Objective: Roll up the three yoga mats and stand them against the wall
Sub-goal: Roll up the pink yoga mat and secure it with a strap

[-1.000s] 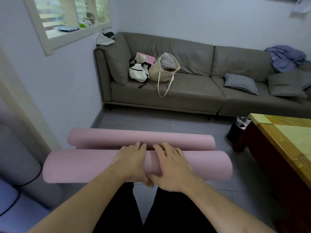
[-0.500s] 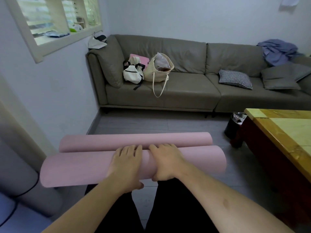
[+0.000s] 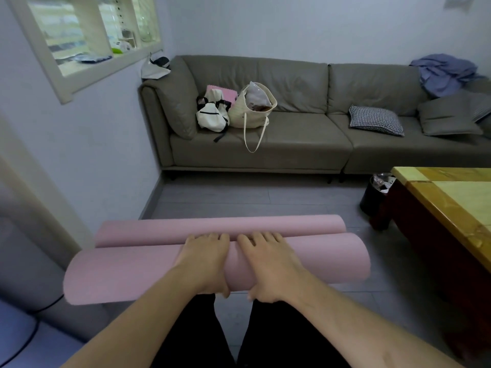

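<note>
Both hands on the near pink yoga mat roll (image 3: 132,272), side by side at its middle. Left hand (image 3: 206,261): fingers (image 3: 212,239) laid over the top of the roll, close together, tips at the seam with the far pink roll (image 3: 220,228); thumb hooked under the near side. Right hand (image 3: 268,264): same grip, fingers slightly spread, thumb tucked under. Near roll lies crosswise on the grey floor (image 3: 239,195) just ahead of the person's knees, touching the far roll along its length. Grey rolled mat (image 3: 24,264) at the left edge of the floor by the wall. Sofa (image 3: 292,144) at the far edge, wooden table (image 3: 451,197) at right.
</note>
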A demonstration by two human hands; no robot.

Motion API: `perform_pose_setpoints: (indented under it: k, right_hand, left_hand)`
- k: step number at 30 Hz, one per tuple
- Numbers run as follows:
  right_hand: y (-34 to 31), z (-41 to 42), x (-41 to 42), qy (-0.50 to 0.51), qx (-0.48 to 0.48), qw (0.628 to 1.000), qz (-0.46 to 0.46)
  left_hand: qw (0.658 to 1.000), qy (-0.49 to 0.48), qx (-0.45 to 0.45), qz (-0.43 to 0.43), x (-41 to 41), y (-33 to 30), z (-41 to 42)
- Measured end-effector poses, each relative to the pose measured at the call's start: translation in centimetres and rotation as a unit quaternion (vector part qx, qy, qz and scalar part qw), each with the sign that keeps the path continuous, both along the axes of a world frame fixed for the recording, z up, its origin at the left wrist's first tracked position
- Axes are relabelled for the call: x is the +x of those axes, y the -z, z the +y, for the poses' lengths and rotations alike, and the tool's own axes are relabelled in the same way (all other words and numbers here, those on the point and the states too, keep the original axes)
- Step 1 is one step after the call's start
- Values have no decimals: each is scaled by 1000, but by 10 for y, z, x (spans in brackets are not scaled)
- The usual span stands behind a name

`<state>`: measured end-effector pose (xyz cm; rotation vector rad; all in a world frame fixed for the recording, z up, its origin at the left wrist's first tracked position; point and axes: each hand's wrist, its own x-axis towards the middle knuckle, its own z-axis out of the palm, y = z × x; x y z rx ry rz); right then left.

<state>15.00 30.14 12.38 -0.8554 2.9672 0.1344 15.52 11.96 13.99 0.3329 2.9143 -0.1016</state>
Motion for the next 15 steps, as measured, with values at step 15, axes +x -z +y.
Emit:
perform_pose_setpoints:
  k: [15]
  right_hand:
    - [-24,-2,-28,162,-168,952,-196]
  left_hand:
    - [996,-13,51,65,12,17,0]
